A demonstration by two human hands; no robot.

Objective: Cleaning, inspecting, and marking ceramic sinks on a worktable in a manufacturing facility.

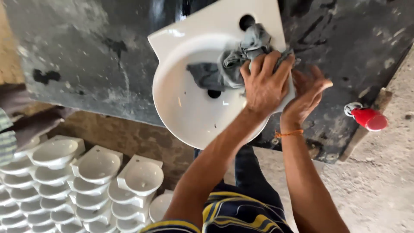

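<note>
A white ceramic wash basin [189,108] lies on a dark worn worktop [86,56], with a tap hole at its top and a drain hole in the bowl. A grey cloth [224,69] is bunched inside the bowl. My left hand [265,84] presses down on the cloth, with its fingers closed over the cloth near the basin's right rim. My right hand [307,92], with an orange thread on its wrist, holds the basin's right edge from outside, partly hidden behind my left hand.
Stacks of several white basins [95,172] stand on the floor at lower left. A red object with a white end [366,117] lies by the worktop's wooden right edge. Striped fabric [6,138] shows at the far left. Concrete floor [379,181] is at right.
</note>
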